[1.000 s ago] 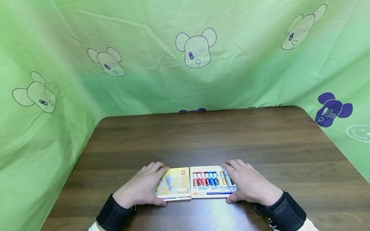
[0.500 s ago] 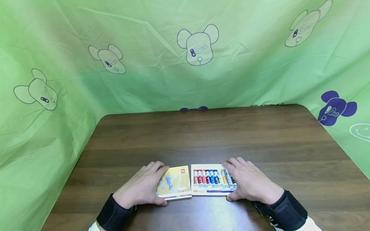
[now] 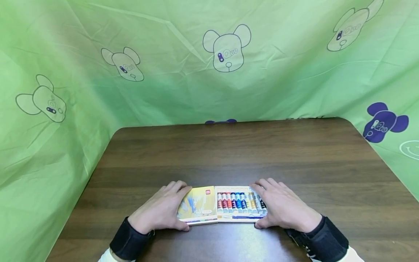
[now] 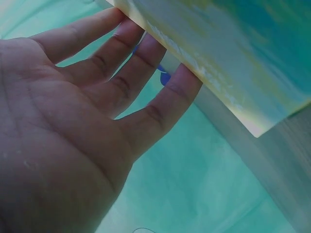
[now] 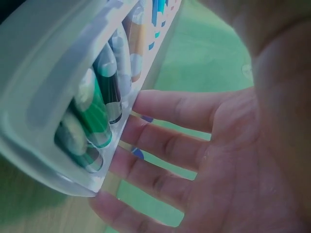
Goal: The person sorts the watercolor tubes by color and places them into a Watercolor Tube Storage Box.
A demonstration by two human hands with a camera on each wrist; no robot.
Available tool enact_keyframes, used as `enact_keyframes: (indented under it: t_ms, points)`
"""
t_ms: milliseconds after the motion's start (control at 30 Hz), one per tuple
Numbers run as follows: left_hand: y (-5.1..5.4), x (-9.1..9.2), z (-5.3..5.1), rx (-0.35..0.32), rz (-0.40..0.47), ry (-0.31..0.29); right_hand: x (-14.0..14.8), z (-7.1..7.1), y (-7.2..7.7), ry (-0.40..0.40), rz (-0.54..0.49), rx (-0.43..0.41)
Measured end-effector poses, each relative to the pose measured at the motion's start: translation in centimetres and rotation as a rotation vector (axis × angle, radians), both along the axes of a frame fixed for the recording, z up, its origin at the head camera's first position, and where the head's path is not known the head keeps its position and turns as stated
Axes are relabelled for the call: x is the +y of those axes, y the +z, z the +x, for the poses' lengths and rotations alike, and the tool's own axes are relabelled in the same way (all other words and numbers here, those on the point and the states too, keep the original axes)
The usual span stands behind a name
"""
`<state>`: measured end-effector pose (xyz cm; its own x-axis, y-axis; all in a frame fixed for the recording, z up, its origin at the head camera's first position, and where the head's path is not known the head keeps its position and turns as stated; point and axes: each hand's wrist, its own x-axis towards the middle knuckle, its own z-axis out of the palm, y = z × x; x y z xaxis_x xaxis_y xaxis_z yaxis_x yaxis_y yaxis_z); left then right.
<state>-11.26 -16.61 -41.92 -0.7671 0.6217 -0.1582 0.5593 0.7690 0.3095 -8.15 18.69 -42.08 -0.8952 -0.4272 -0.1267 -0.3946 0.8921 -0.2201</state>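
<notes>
In the head view my left hand (image 3: 160,210) grips a flat yellow paint box (image 3: 200,203) by its left end, thumb at the near edge and fingers at the far edge. My right hand (image 3: 282,206) grips the right end of a white tray (image 3: 226,189) the same way. The tray holds several paint tubes (image 3: 238,202) and, along its near side, a thin blue-handled brush (image 3: 248,217). Box and tray meet edge to edge; whether the tray reaches inside the box, I cannot tell. The left wrist view shows fingertips against the box's painted face (image 4: 218,43).
Both things are low over or on a brown wooden table (image 3: 212,156), near its front; contact with the table cannot be told. A green cloth (image 3: 170,94) with printed bear heads hangs behind and beside the table.
Half a second ago the tray sat slightly askew from the box with a thin gap; now their edges meet and line up. Both hands keep their grips. The head view has shifted slightly.
</notes>
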Motion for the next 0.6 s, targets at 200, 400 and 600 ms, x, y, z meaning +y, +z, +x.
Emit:
enact_keyframes:
  t_ms: [200,400,600]
  points:
    - [-0.18,0.16,-0.13,0.021,0.001,-0.014,-0.05,0.07,-0.06,0.01,-0.005,0.028]
    - [-0.35,0.36,-0.17,0.051,-0.004,-0.025,-0.11,0.13,-0.1,0.019,-0.01,0.05]
    - [-0.3,0.67,-0.32,0.046,-0.007,-0.026,-0.23,0.11,-0.19,0.021,0.007,0.058]
